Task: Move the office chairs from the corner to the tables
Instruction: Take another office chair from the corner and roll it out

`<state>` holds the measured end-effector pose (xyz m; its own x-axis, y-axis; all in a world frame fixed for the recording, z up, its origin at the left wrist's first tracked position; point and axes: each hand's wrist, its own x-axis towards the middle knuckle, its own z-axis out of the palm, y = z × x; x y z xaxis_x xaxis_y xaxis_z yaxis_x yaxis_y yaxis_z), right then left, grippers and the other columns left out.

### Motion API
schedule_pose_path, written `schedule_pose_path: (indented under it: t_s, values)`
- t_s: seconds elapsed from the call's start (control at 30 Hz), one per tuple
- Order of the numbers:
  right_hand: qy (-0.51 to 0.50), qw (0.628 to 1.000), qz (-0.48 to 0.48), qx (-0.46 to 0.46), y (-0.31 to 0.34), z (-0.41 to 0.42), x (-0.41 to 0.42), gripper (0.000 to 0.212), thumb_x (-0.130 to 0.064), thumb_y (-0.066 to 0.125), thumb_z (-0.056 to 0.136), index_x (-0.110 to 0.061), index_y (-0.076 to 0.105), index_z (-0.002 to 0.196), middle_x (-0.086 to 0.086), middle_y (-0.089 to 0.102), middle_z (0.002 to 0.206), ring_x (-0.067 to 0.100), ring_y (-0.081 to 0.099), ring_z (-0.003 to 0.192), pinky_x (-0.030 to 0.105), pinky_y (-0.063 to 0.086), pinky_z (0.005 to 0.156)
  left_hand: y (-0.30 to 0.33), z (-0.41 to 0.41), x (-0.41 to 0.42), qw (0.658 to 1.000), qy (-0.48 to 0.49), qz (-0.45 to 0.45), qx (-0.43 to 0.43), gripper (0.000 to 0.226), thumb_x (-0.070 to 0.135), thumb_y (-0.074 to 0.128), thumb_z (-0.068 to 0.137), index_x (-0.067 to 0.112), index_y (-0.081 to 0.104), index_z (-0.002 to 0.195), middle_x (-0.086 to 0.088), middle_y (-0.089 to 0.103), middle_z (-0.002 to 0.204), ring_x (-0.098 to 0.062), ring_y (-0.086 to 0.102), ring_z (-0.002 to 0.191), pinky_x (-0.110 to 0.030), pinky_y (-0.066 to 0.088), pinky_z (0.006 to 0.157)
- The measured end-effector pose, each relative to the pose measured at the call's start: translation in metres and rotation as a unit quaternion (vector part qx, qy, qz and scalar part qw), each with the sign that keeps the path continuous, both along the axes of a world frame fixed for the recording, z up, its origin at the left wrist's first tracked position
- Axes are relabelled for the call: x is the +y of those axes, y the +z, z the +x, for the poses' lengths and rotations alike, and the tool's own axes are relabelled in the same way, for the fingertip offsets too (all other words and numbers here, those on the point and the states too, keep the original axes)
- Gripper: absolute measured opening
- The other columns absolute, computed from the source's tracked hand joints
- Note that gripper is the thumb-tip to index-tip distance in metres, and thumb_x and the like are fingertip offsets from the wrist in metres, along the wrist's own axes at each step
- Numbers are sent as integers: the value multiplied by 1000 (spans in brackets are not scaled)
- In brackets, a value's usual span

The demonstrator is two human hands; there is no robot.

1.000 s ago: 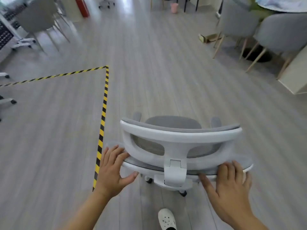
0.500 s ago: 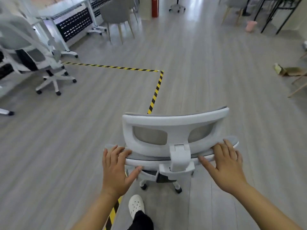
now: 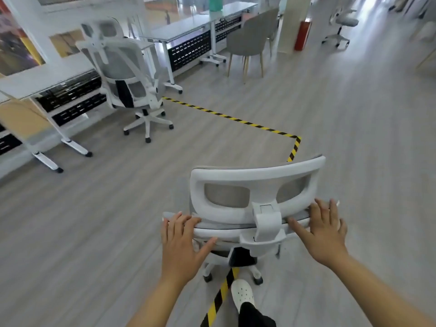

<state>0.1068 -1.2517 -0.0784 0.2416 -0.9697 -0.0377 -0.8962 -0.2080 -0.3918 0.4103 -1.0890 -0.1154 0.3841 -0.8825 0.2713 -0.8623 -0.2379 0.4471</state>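
Observation:
A white office chair [image 3: 254,185] with grey mesh stands on its casters right in front of me, its back toward me. My left hand [image 3: 181,241] grips the left end of the backrest's top edge, fingers over it and thumb under. My right hand [image 3: 323,230] lies on the right end of the same edge, fingers spread. A second white office chair [image 3: 122,74] stands at a long white table [image 3: 54,74] at the left. More white tables [image 3: 188,27] run along the back wall.
Yellow-black floor tape [image 3: 236,119] runs from the table legs to a corner at the chair and passes under it toward my white shoe [image 3: 243,293]. A grey wooden-legged chair [image 3: 250,41], a red cylinder [image 3: 302,36] and another office chair [image 3: 342,22] stand farther back.
The view and the chair have swung left, bringing the tables and the second office chair closer. Both hands keep their hold on the backrest. The chair's base now straddles the tape line.

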Motion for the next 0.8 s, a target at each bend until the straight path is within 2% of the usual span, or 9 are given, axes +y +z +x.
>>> schedule_pose_path:
  t_s: [0.27, 0.4, 0.63, 0.8]
  values:
    - [118, 993, 16, -28, -4, 150, -175, 94, -90, 17, 68, -28, 23, 137, -7, 5, 157, 14, -21, 147, 59, 13, 116, 2, 103, -105, 993, 119, 8, -4, 56, 73, 46, 85, 30, 56, 119, 13, 50, 123, -17, 42, 129, -52, 20, 117]
    - [178, 983, 35, -19, -1, 234, -257, 94, -91, 15, 69, -30, 16, 141, -9, 0, 160, 15, -25, 147, 58, 13, 117, 6, 155, -152, 984, 174, 26, -13, 55, 74, 40, 88, 32, 53, 121, 15, 46, 124, -15, 40, 130, -51, 24, 116]
    - [252, 965, 65, 30, 12, 396, -353, 96, -84, 18, 77, -27, 2, 152, -5, -14, 163, 17, -32, 145, 56, 10, 118, 8, 259, -219, 963, 262, 51, -40, 60, 75, 29, 91, 27, 52, 119, 6, 50, 123, -22, 42, 127, -48, 19, 115]
    - [314, 942, 78, 89, 21, 526, -414, 98, -82, 12, 79, -23, -7, 155, -3, -23, 162, 23, -34, 144, 56, 10, 119, 9, 355, -261, 946, 318, 56, -23, 60, 76, 25, 90, 30, 47, 121, 6, 47, 123, -20, 39, 127, -48, 13, 116]
